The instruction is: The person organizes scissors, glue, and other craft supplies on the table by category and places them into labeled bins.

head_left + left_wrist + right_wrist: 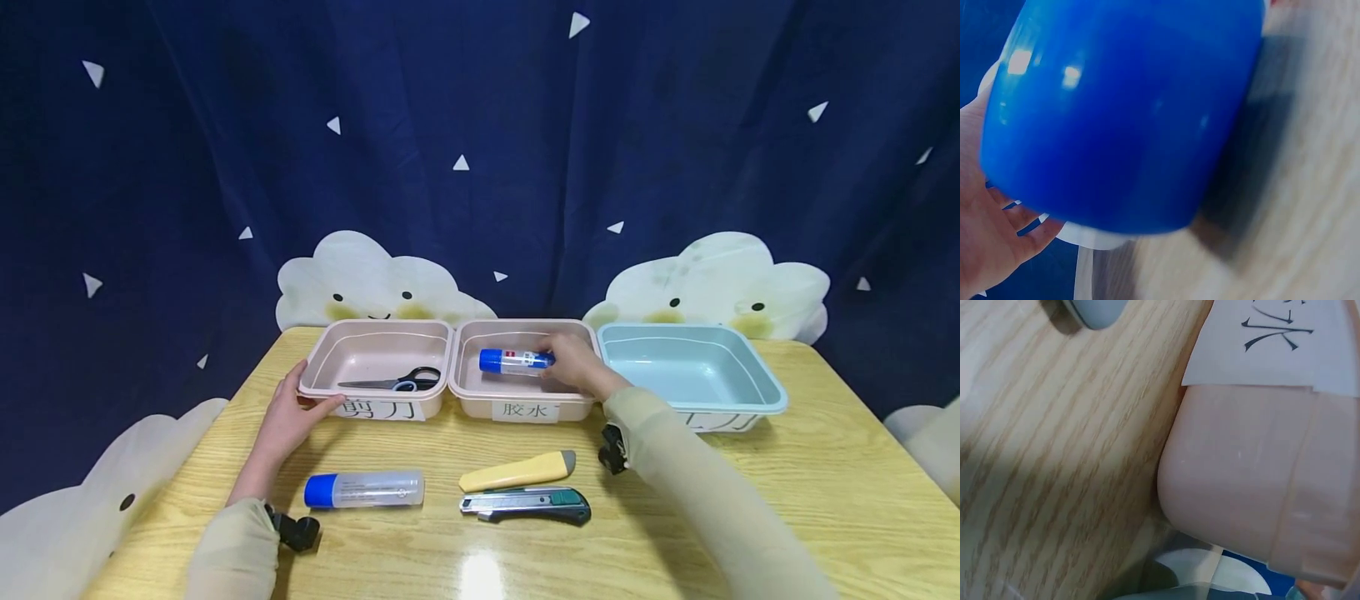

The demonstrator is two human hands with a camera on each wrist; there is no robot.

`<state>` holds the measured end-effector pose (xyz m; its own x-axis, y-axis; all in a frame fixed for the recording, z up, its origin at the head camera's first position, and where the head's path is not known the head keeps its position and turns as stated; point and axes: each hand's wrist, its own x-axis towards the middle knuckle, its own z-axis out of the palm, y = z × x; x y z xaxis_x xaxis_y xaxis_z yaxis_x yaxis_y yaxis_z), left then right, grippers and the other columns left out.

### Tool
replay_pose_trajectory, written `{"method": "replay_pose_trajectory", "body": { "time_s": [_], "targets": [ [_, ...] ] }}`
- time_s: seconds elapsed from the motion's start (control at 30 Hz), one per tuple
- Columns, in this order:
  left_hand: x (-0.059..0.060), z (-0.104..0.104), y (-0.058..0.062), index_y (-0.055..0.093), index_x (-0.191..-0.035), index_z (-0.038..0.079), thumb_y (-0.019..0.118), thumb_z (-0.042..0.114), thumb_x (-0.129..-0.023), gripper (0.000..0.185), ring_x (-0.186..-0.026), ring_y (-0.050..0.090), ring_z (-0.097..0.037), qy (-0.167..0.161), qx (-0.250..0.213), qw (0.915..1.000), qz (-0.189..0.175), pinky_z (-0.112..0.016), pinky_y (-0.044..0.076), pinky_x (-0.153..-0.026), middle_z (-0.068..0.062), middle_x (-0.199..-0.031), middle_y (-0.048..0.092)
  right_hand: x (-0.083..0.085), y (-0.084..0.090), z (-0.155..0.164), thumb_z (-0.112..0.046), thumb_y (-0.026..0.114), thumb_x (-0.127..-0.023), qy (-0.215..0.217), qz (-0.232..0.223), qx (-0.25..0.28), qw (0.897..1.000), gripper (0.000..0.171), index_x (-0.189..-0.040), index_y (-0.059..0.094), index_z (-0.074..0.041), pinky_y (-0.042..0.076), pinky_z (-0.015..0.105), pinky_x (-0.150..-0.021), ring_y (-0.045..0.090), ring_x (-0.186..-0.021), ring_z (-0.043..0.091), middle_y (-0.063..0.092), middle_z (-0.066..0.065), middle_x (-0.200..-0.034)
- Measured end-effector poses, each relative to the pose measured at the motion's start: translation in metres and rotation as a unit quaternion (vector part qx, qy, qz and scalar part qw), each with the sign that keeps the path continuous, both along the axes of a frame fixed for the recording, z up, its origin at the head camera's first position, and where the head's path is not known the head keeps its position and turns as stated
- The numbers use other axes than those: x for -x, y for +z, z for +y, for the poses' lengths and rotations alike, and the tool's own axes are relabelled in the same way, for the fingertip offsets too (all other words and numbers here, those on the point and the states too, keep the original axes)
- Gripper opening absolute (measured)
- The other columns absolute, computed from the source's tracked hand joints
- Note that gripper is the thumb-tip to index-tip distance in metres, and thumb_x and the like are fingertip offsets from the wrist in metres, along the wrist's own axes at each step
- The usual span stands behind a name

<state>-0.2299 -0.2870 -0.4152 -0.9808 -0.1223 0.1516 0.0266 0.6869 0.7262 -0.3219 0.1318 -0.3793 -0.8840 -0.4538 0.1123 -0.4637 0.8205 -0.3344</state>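
Note:
Inside the middle pink bin (pixel 480 402), my right hand (pixel 573 362) holds a clear glue bottle (pixel 519 362) with blue ends by its right end. The bottle lies sideways in the hand. My left hand (pixel 288 414) rests against the front left corner of the left pink bin (pixel 318 367), thumb along the front rim and fingers at the side. Black-handled scissors (pixel 423 377) lie in that bin. A second glue bottle (pixel 378 489) lies on the table by the left wrist; its blue cap (pixel 1122 119) fills much of the left wrist view.
A light blue bin (pixel 690 408) stands at the right of the row. In front of the bins lie a yellow utility knife (pixel 517 472) and a black and green utility knife (pixel 536 503). Paper labels are on the bin fronts. A dark blue curtain (pixel 510 208) hangs behind the wooden table (pixel 405 558).

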Motion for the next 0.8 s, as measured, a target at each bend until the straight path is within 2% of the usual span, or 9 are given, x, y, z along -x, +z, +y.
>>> {"method": "replay_pose_trajectory", "body": {
  "time_s": [0.4, 0.8],
  "targets": [
    [0.0, 0.0, -0.003, 0.011, -0.146, 0.004, 0.066, 0.049, -0.077, 0.098, -0.108, 0.046, -0.037, 0.002, 0.004, 1.0, 0.004, -0.05, 0.04, -0.092, -0.026, -0.133, 0.032, 0.011, -0.014, -0.001, -0.01, 0.076, -0.069, -0.026, -0.011, -0.019, 0.999, 0.041, -0.109, 0.066, -0.006, 0.043, 0.04, -0.091, 0.058, -0.096, 0.025, 0.066, 0.01, -0.104],
    [0.0, 0.002, -0.002, 0.01, -0.146, 0.005, 0.066, 0.048, -0.078, 0.098, -0.11, 0.044, -0.038, -0.002, -0.004, 1.0, 0.004, -0.051, 0.039, -0.093, -0.027, -0.133, 0.031, 0.011, -0.009, -0.003, -0.008, 0.072, -0.074, -0.038, -0.044, -0.01, 0.998, 0.041, -0.113, 0.063, -0.005, 0.043, 0.04, -0.092, 0.058, -0.099, 0.026, 0.064, 0.012, -0.109]
  ]
}}
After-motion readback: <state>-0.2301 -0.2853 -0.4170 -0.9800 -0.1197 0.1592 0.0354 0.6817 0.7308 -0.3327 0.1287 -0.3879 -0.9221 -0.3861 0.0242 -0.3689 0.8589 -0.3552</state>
